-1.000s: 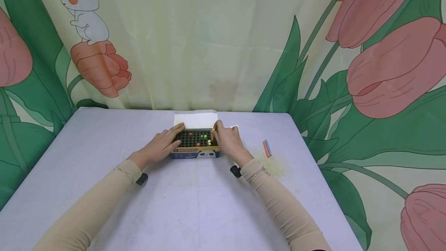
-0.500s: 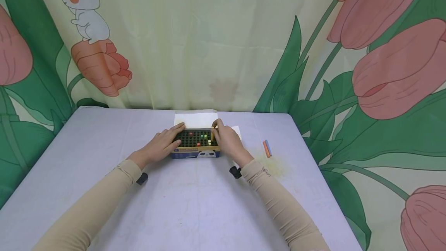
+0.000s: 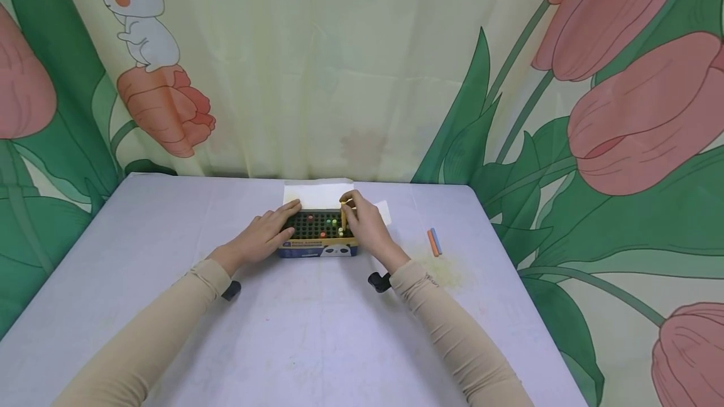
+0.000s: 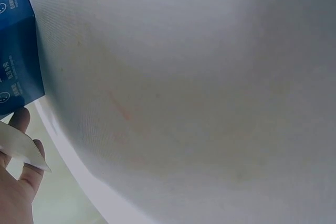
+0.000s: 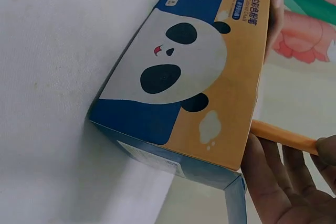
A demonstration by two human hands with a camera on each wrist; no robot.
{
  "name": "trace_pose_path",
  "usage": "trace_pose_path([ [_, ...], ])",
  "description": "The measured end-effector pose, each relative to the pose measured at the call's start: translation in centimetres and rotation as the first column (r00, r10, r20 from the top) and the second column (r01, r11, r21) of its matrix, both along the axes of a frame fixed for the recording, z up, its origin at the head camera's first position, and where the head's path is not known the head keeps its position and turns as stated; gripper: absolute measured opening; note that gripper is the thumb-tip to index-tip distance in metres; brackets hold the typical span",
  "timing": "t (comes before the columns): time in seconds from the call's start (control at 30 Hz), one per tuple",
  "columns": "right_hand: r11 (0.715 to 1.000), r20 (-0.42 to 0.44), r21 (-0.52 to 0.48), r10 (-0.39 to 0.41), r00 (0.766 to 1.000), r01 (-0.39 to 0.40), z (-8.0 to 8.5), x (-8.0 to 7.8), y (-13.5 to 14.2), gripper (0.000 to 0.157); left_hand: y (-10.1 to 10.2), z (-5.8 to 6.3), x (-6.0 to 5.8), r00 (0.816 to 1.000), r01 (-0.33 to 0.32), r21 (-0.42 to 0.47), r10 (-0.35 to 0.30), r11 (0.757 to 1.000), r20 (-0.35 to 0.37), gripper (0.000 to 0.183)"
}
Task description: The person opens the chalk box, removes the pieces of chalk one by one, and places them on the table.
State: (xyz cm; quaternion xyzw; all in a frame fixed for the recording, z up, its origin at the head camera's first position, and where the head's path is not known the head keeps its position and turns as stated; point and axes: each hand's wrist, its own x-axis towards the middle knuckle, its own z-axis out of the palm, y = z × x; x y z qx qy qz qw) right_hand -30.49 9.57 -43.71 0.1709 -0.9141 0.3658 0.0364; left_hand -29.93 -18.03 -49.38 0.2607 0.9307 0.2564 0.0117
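A blue and yellow chalk box [image 3: 310, 250] with a panda on its front stands on the table, its top side uncovered. Inside is a dark grid [image 3: 308, 229] of holes, with a few coloured chalk ends in it. My right hand [image 3: 370, 225] pinches an upright yellow-orange chalk stick [image 3: 343, 217] over the box's right end; in the right wrist view the same chalk [image 5: 286, 137] spans from box edge to fingertips. My left hand [image 3: 257, 236] rests along the box's left end, fingers extended and thumb at the top edge. A pale flap [image 4: 21, 145] crosses its fingers in the left wrist view.
An orange chalk stick [image 3: 433, 244] and a blue one [image 3: 437, 240] lie side by side right of the box. White lid flaps [image 3: 317, 192] stick out behind it and to its right. A patterned curtain [image 3: 367, 68] hangs behind the table [image 3: 271, 331].
My right hand has shifted slightly left and up, bringing the pinched chalk a little left and higher over the grid. My left hand stays put on the box.
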Motion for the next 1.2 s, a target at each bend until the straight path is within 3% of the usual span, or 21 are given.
trace_pose_path([
  [0.33, 0.985, -0.014, -0.159, -0.066, 0.998, 0.063, 0.3, 0.3, 0.5, 0.018, 0.3, 0.0, 0.0, 1.0, 0.001, -0.006, -0.001, 1.0, 0.0, 0.063],
  [0.57, 0.968, -0.07, -0.246, -0.077, 0.995, 0.058, 0.4, 0.5, 0.9, 0.018, 0.4, -0.3, 0.1, 1.0, -0.007, -0.003, 0.007, 1.0, 0.011, 0.064],
  [0.9, 0.961, -0.134, -0.27, -0.104, 0.985, 0.065, 1.2, 0.1, 2.0, 0.014, 0.3, 0.0, 0.0, 1.0, -0.011, 0.001, 0.011, 1.0, 0.017, 0.063],
  [1.2, 0.961, -0.141, -0.259, -0.141, 0.98, 0.101, 1.3, -0.5, 3.6, 0.016, 0.1, -0.2, 0.0, 1.0, -0.012, 0.003, 0.012, 1.0, 0.012, 0.064],
])
